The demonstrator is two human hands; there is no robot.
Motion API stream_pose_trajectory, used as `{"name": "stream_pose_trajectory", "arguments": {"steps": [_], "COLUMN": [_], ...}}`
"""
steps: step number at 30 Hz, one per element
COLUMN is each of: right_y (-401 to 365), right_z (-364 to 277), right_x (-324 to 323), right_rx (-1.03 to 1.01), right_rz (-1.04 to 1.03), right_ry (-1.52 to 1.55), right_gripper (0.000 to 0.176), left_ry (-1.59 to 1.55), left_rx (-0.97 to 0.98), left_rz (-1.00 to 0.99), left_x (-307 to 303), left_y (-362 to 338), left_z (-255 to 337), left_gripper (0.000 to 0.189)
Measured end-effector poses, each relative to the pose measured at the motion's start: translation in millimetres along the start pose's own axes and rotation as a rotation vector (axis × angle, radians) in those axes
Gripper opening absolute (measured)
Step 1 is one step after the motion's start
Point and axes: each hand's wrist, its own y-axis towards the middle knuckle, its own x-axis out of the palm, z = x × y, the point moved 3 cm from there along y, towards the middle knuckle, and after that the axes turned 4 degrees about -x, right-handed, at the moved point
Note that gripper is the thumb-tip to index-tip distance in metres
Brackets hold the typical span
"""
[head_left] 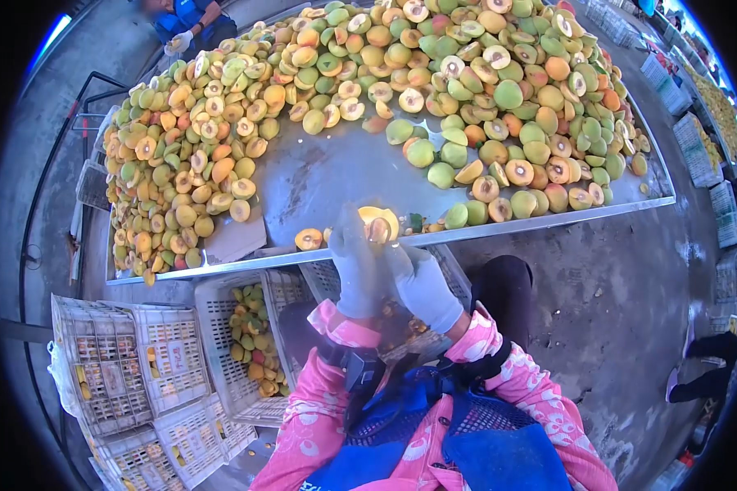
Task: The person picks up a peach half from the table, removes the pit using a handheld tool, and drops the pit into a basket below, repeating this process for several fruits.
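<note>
At the near edge of the metal table, my gloved left hand [354, 266] is closed on a yellow-orange peach half [390, 219], cut face up with a brown pit showing. Motion smears the left fingers. My gloved right hand [426, 286] meets the lower right side of this fruit, its fingers curled; whatever they hold is hidden. Another peach half [309, 239] lies on the table edge just left of my hands. Green and yellow peaches [455, 216], some cut open, lie to the right along the rim.
A large heap of peaches [360, 49] covers the back and sides of the metal table [319, 176]. Plastic crates [172, 356] stand at lower left, and one holds fruit [254, 340]. A co-worker [190, 20] is at the far left. More crates [696, 151] line the right.
</note>
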Motion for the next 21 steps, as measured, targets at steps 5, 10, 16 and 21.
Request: {"name": "stream_pose_trajectory", "arguments": {"steps": [5,10,16,21], "right_y": [-7.6,-17.0,-23.7,-30.7], "right_z": [-15.1,-30.5,-35.1,-21.5], "right_x": [2.6,-1.8,-8.4,0.2], "right_rx": [-0.092,0.380,0.886,0.907], "right_rz": [-0.040,-0.224,-0.535,-0.802], "right_ry": [0.006,0.338,0.777,1.335], "right_gripper": [0.030,0.039,0.054,0.054], "left_ry": [-0.064,-0.498,-0.170,-0.405], "left_rx": [-0.093,-0.378,-0.076,-0.167], "left_rz": [0.062,-0.026,0.055,-0.305], "left_x": [-12.3,-12.2,-11.9,-10.1], "left_y": [-7.6,-3.6,-6.5,-6.2], "left_z": [15.6,12.7,25.7,18.5], "left_gripper": [0.031,0.031,0.023,0.016]}}
